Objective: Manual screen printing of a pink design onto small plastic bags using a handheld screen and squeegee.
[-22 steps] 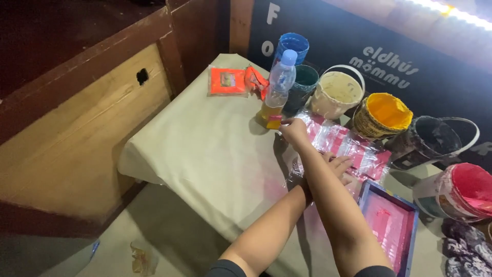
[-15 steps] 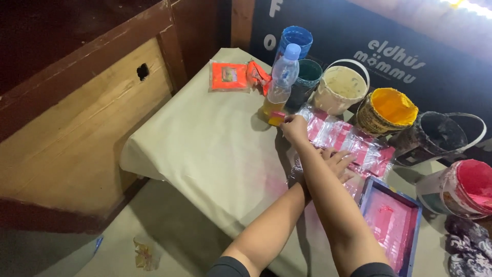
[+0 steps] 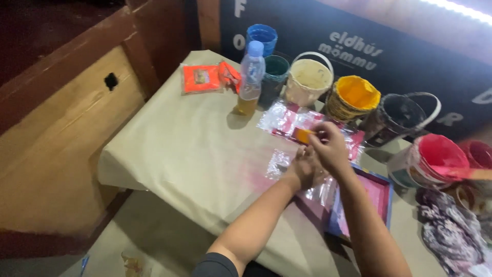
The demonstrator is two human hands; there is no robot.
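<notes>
The right hand (image 3: pixel 330 149) is shown pinching a small orange piece (image 3: pixel 303 135) between its fingertips; the left hand (image 3: pixel 303 169) is pressed flat, unclenched, on a clear plastic sheet (image 3: pixel 279 163). Both are placed near the middle of the tabletop (image 3: pixel 195 143). A row of paint buckets (image 3: pixel 353 97) and a plastic bottle (image 3: pixel 251 77) is lined along the far edge.

It looked like a small paint or screen-printing workshop: a table draped in beige cloth (image 3: pixel 195 149) stood beside a bare plywood panel (image 3: pixel 56 138) on the left, and along its far edge sat open paint tubs, a yellow-filled bucket (image 3: pixel 354 97), a cream bucket (image 3: pixel 310 82), a red bucket (image 3: pixel 435 156), with a paint-stained rag (image 3: pixel 451 231) at near right
</notes>
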